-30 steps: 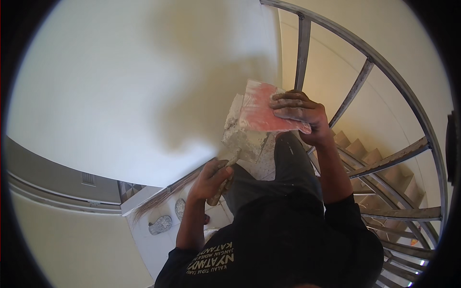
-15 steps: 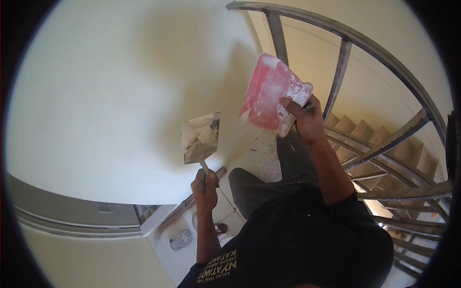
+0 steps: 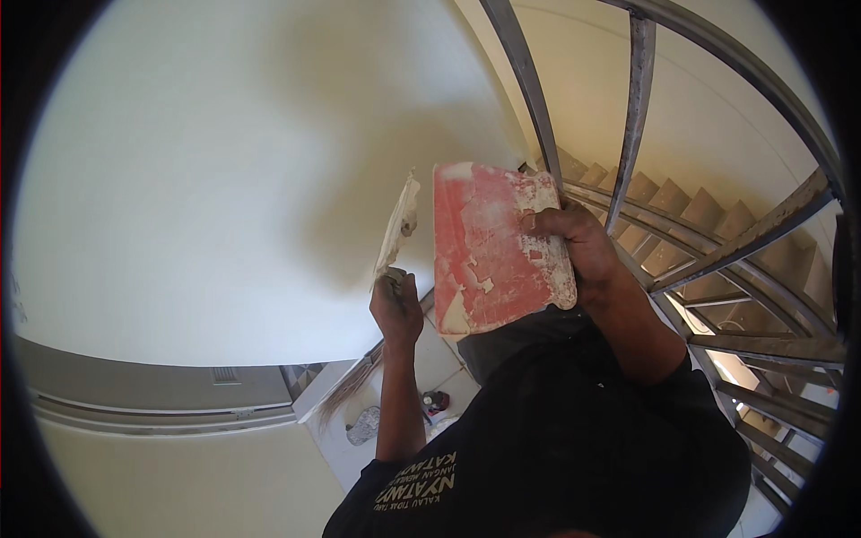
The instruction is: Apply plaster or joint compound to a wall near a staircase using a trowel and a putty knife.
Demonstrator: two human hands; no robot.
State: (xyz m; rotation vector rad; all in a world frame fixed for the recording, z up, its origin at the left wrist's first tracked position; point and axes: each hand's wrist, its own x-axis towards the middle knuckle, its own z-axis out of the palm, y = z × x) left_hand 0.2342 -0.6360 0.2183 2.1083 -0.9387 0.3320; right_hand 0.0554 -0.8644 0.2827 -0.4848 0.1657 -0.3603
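My left hand (image 3: pixel 397 309) is closed round the handle of a putty knife (image 3: pixel 397 220). Its blade now stands nearly edge-on, with off-white putty clinging to the face toward my right. In my right hand (image 3: pixel 583 247) is a red plastic scraper plate (image 3: pixel 489 251), pinched with the thumb on its putty-crusted edge. Dried white patches and smears cover the plate's face. The two tools are close together but apart, in front of a smooth pale wall (image 3: pixel 197 179). The fingers behind the plate are hidden.
On the right a grey metal railing (image 3: pixel 637 108) curves round a staircase (image 3: pixel 668 202) going down. Below left, a broom (image 3: pixel 352 387) leans by the wall's foot. A grey-speckled object (image 3: pixel 363 426) and a small dark and red object (image 3: pixel 436 401) lie on the white tiled floor (image 3: pixel 448 359).
The putty knife has turned from showing its loaded face to nearly edge-on and moved slightly right. The red plate has come lower and nearer, now facing me more squarely. My view has shifted slightly.
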